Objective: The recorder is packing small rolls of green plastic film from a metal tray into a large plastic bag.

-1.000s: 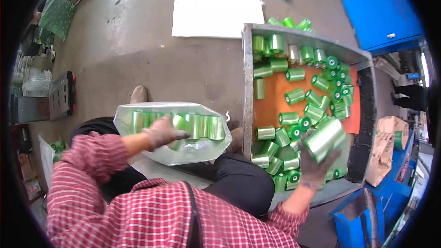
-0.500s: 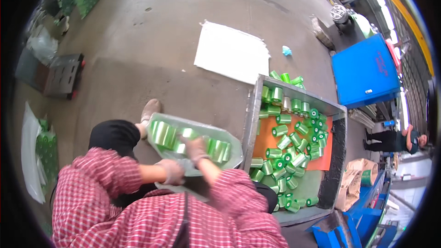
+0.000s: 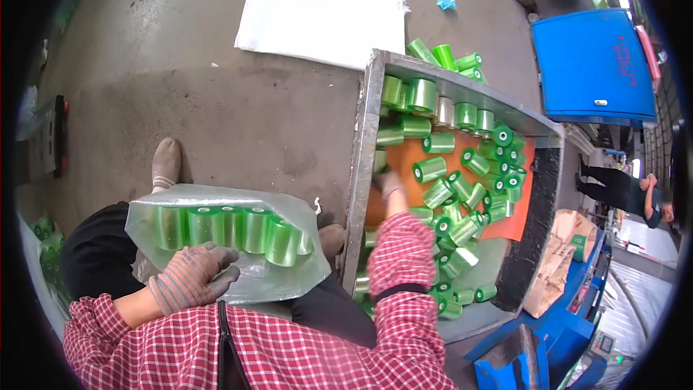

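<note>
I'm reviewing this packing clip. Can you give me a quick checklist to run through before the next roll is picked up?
1. Left hand steadies the clear bag: ok.
2. Green rolls in the bag lie in a row: ok.
3. Right hand is inside the metal bin: ok.
4. Right hand grips a roll: cannot tell, blurred.
5. Loose green rolls remain in the bin: ok.

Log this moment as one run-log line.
left hand: resting on clear bag of green rolls | right hand: reaching into metal bin of loose rolls
</note>
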### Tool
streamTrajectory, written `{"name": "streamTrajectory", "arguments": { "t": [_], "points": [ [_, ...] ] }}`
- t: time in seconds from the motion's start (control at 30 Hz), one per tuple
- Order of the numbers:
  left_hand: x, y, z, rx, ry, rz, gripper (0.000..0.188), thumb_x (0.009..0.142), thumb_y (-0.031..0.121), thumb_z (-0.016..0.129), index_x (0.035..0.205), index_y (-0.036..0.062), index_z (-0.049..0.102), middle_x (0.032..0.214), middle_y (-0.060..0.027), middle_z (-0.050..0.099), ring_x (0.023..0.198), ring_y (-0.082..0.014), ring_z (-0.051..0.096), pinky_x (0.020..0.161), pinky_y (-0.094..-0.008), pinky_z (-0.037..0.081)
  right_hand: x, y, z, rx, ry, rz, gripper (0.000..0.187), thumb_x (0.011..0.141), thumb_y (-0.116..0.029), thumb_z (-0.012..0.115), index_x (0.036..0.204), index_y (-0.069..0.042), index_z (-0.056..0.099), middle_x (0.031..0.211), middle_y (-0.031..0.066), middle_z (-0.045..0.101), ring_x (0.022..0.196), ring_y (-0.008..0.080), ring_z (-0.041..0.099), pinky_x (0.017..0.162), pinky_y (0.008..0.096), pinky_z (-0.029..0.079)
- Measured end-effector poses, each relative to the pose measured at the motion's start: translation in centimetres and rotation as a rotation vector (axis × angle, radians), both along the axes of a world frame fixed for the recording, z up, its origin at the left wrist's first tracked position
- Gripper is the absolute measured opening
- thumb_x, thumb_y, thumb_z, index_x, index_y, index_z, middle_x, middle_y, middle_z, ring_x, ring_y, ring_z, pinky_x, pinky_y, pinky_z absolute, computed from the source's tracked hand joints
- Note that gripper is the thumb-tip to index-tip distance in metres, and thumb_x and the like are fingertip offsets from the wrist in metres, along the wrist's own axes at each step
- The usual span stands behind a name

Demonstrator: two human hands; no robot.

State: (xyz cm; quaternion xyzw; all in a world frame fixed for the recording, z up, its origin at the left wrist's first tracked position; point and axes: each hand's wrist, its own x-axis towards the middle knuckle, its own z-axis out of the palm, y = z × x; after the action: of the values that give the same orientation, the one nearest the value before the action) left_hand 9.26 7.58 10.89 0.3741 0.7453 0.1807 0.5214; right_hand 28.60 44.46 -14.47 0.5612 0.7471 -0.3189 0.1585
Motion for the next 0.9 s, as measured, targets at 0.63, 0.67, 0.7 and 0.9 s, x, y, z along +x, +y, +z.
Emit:
{"name": "streamTrajectory", "arguments": {
  "t": [0.63,0.67,0.7,0.9],
  "points": [
    [-5.0,-6.4,-3.0,0.630,0.231,0.881,0.019,0.082,0.017,0.056,0.094,0.0025,0.062,0.085,-0.0158,0.063,0.078,-0.0255,0.061,0.071,-0.0332,0.046,-8.5,-29.5,18.4,0.028,0.216,0.160,0.088,0.069,-0.062,0.060,0.116,0.008,0.035,0.103,0.0256,0.056,0.093,0.0348,0.058,0.081,0.0389,0.047],
    [-5.4,-6.5,-3.1,0.635,0.388,0.811,0.019,0.082,0.017,0.056,0.095,0.0033,0.062,0.086,-0.0144,0.063,0.079,-0.0278,0.060,0.072,-0.0345,0.046,-9.2,-30.7,15.8,0.133,0.119,0.237,0.094,0.070,-0.065,0.057,0.123,0.008,0.030,0.110,0.0289,0.052,0.097,0.0387,0.056,0.087,0.0405,0.045],
    [-5.7,-6.6,-3.6,0.700,0.520,0.785,0.020,0.082,0.018,0.055,0.096,0.0060,0.061,0.086,-0.0136,0.062,0.082,-0.0297,0.059,0.073,-0.0364,0.045,-9.0,-30.5,12.3,0.121,-0.007,0.109,0.098,0.071,-0.068,0.052,0.129,0.006,0.025,0.115,0.0299,0.049,0.103,0.0383,0.053,0.089,0.0417,0.043],
    [-13.1,-17.3,-14.9,0.392,0.462,1.159,0.027,0.083,0.016,0.052,0.108,0.0070,0.057,0.106,-0.0122,0.060,0.100,-0.0252,0.055,0.088,-0.0335,0.042,-4.8,-23.0,17.2,0.463,0.244,0.102,0.057,0.085,-0.050,0.042,0.112,-0.001,0.054,0.110,0.0239,0.055,0.104,0.0343,0.054,0.086,0.0420,0.043]
  ]
}}
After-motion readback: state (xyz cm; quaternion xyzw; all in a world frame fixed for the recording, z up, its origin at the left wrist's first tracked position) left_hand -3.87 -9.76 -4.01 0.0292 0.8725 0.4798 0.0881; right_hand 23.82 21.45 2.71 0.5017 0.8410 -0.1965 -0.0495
